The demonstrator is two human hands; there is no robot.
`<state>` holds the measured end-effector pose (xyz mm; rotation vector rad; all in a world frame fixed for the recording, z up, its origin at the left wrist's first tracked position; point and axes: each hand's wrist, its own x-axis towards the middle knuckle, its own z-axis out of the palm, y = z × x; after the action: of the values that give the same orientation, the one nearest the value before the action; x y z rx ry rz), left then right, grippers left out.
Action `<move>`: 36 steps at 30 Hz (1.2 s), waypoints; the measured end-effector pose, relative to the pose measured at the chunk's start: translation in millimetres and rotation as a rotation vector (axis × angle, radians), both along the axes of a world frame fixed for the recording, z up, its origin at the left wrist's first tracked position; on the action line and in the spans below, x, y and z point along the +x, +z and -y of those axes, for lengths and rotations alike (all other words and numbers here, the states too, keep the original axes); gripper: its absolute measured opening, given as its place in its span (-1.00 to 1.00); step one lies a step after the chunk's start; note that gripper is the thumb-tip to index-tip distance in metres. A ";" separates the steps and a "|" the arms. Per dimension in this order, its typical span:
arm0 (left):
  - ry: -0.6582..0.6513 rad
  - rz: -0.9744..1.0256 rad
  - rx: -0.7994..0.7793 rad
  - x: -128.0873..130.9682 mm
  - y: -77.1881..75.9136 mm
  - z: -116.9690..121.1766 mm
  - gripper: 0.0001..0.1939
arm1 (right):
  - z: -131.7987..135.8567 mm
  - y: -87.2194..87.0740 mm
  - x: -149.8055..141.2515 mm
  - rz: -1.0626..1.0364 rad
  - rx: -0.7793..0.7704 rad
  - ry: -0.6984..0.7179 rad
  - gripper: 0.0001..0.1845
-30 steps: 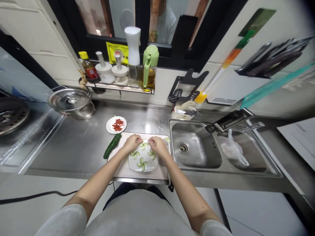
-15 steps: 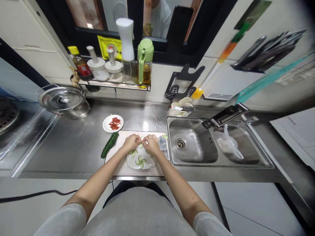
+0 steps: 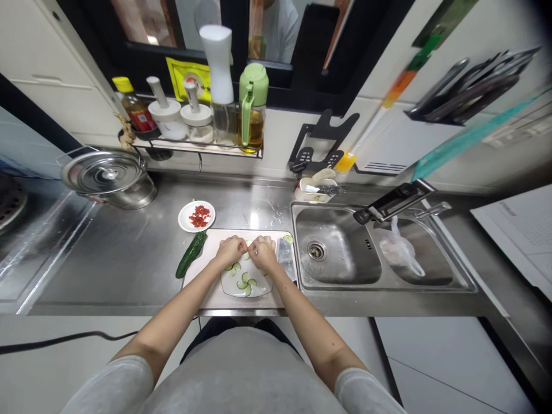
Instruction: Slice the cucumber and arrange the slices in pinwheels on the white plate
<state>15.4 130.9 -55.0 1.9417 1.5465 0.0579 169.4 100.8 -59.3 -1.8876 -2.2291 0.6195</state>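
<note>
Both my hands work close together over the far edge of a white, dark-rimmed plate (image 3: 233, 289). My left hand (image 3: 232, 252) is closed in a pinch. Facing it, my right hand (image 3: 262, 252) is pinched too, fingertips almost meeting the left ones; whatever they hold is too small to make out. Thin cucumber slices (image 3: 246, 283) form a pinwheel at the plate's near side, and more slices (image 3: 233, 268) lie by my left hand. Under the plate is a pale cutting board (image 3: 202, 287). A flat knife blade (image 3: 285, 253) rests on the board's right side.
A whole cucumber (image 3: 191, 255) touches the board's left side. Behind it stands a small white plate (image 3: 184, 222) of chopped red bits. To the right is a double sink (image 3: 336, 241) with a plastic bag (image 3: 401, 247). A lidded steel pot (image 3: 129, 192) stands at back left, below a condiment shelf (image 3: 185, 145).
Both hands stay pinched at the plate's far edge, with only a slight shift of the fingers. The camera view has moved a little.
</note>
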 end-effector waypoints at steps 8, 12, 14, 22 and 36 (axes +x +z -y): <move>0.050 -0.053 0.047 -1.0 -3.5 0.2 -0.81 | -3.0 -4.9 -1.1 0.045 -0.015 -0.005 -0.75; 0.049 -0.059 0.059 1.1 -3.4 0.1 -0.84 | -3.9 -4.8 -1.8 0.064 -0.024 -0.003 -0.74; 0.049 -0.061 0.065 2.4 -3.3 0.2 -0.85 | -4.3 -4.9 -2.2 0.070 -0.020 -0.002 -0.73; 0.046 -0.063 0.070 3.8 -4.4 0.1 -0.85 | -4.2 -6.4 -3.7 0.092 -0.025 0.008 -0.73; 0.036 -0.067 0.081 4.1 -3.6 1.2 -0.88 | -1.5 -6.3 -1.7 0.067 0.002 -0.005 -0.76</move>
<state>19.5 129.7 -58.6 1.9973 1.6458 0.0727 167.7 102.3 -65.6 -1.9397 -2.2635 0.5609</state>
